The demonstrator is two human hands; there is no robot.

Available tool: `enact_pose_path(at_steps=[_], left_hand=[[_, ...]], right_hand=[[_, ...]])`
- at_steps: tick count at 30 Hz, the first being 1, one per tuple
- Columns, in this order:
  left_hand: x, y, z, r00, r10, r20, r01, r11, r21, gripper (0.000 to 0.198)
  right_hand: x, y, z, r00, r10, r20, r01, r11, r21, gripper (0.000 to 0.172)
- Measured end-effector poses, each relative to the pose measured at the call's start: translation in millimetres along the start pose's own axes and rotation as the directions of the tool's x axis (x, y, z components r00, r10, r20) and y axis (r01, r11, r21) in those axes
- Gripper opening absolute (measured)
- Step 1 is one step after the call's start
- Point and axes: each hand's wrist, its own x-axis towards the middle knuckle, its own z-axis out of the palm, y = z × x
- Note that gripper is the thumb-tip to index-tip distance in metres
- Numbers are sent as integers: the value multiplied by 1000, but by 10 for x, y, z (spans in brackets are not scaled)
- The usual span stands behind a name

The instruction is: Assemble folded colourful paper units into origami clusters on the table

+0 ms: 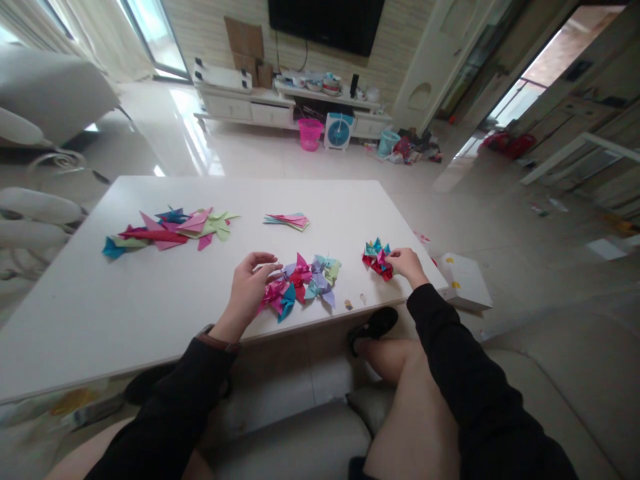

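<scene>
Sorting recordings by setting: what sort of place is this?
Probably a home living room: there's a television above a low white cabinet, and a pale sofa beside the white table.

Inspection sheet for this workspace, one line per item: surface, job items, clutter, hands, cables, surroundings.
Surface: white table, glossy floor around it.
Job items: loose pile of folded paper at left; thin paper stack near the middle; multicoloured paper cluster by the near edge; small red-and-blue cluster at right.
Clutter: two small scraps near the near edge.
Hands: left hand at the multicoloured cluster, contact unclear; right hand with fingertips at the small cluster.
Cables: thin dark cable below the television.
Surroundings: pink basket, blue fan, white box.
</scene>
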Motion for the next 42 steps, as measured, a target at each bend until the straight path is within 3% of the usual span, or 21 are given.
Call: enact_pose_path(at_steps=[8,19,30,35,39,41,42], left_hand=[[-6,3,49,1000,-7,4,7,1000,20,27],[9,9,12,1000,2,6,-2,999,33,24],[84,54,-101,998,-8,58,1,994,109,24],[297,30,-322,997,-1,82,-23,957,288,24],[620,1,-683,1000,23,18,-29,887,460,29],[835,-8,-928,998,52,-21,-27,774,632,33],[949,-10,-1058,997,69,-36,-19,659,752,33]], right_hand=[[-40,-41,274,988,13,156,9,990,-139,16],[-112,-77,366,990,26,142,16,959,-281,18],[-231,-644,380,975,-131,179,173,955,-240,19],[-398,-1112,428,930,-341,134,351,935,-51,18],[-587,-1527,494,881,-470,58,468,882,50,14],[-671,-1711,533,861,-506,48,501,860,98,11],[-707,-1793,553,852,-522,46,514,849,122,11]])
